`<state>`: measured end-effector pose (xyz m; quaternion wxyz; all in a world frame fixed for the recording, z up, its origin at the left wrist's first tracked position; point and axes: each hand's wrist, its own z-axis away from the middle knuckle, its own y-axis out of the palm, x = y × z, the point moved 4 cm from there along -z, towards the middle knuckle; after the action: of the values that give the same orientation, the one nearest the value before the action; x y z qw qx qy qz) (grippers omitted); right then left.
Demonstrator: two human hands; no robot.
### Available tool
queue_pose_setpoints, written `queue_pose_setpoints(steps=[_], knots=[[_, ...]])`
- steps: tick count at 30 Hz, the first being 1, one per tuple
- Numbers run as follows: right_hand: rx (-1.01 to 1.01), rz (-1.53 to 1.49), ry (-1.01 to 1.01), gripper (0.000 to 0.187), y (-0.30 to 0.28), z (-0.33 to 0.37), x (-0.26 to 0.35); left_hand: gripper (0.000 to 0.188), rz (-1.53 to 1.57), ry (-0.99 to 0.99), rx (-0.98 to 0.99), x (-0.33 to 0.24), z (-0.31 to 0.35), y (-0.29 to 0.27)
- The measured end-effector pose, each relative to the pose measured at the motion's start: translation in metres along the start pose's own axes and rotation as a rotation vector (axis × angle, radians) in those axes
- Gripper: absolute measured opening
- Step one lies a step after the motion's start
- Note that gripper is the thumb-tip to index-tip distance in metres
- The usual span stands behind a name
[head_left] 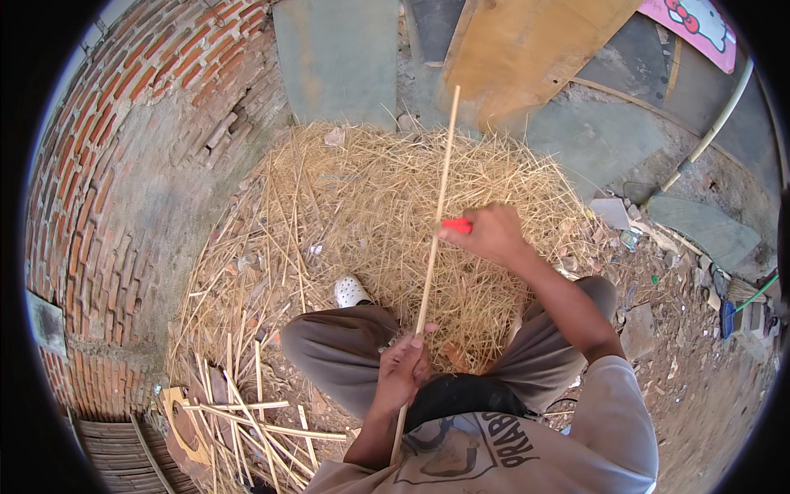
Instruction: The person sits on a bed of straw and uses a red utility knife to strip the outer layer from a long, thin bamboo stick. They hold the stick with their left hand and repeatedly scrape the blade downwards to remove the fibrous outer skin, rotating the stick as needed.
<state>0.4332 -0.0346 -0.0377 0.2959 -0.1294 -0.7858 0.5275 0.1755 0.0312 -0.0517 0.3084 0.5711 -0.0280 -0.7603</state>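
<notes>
I sit with my knees apart over a heap of pale shavings (370, 206). My left hand (401, 370) grips the lower part of a long thin bamboo stick (440, 181) near my lap. The stick runs up and away from me toward the boards at the back. My right hand (490, 233) is closed on a red-handled tool (457, 224) pressed against the stick at about its middle. The tool's blade is hidden by my fingers.
A brick wall (123, 165) curves along the left. Several cut bamboo strips (247, 420) lie at the lower left. Wooden boards (527, 49) and grey slabs lean at the back. Rubble and a white pipe (716, 123) lie on the right. My white shoe (350, 291) rests in the shavings.
</notes>
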Motion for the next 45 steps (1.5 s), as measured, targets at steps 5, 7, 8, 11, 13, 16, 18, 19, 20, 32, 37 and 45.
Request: queue_pose_setpoints(steps=[5, 7, 8, 11, 13, 16, 18, 19, 20, 32, 37, 45], knots=[[0.030, -0.060, -0.044, 0.077, 0.013, 0.014, 0.017, 0.036, 0.003, -0.014, -0.007, -0.008, 0.008, -0.001], [0.067, -0.084, -0.139, 0.077, 0.017, 0.019, 0.032, 0.036, 0.040, 0.047, -0.007, -0.006, 0.005, -0.007], [0.063, -0.071, -0.159, 0.076, 0.017, 0.020, 0.033, 0.036, 0.013, 0.046, -0.012, -0.005, 0.006, -0.007], [0.021, -0.039, -0.030, 0.075, 0.013, 0.014, 0.011, 0.035, -0.087, 0.030, -0.010, 0.001, 0.015, -0.004], [-0.028, -0.020, 0.075, 0.077, 0.009, 0.001, -0.015, 0.035, -0.180, 0.048, 0.005, 0.006, 0.028, -0.003], [-0.025, -0.004, 0.226, 0.080, 0.007, -0.013, -0.047, 0.035, -0.197, 0.009, 0.035, 0.008, 0.045, -0.001], [0.086, 0.001, 0.390, 0.082, 0.006, -0.021, -0.067, 0.035, -0.207, -0.034, 0.058, 0.013, 0.057, 0.000], [0.058, -0.022, 0.454, 0.084, -0.001, -0.025, -0.083, 0.036, -0.211, -0.057, 0.070, 0.016, 0.064, 0.001], [0.031, -0.044, 0.518, 0.086, -0.008, -0.028, -0.100, 0.036, -0.229, -0.082, 0.080, 0.018, 0.072, 0.001], [0.053, -0.237, 0.527, 0.087, -0.016, -0.012, -0.088, 0.038, -0.007, -0.076, 0.099, 0.026, 0.079, -0.032], [0.252, -0.089, -0.121, 0.074, 0.009, 0.036, 0.056, 0.041, -0.043, 0.032, 0.041, -0.001, 0.036, -0.029], [-0.026, -0.065, -0.135, 0.076, 0.010, 0.025, 0.034, 0.036, -0.186, 0.086, -0.010, -0.006, 0.036, -0.009]])
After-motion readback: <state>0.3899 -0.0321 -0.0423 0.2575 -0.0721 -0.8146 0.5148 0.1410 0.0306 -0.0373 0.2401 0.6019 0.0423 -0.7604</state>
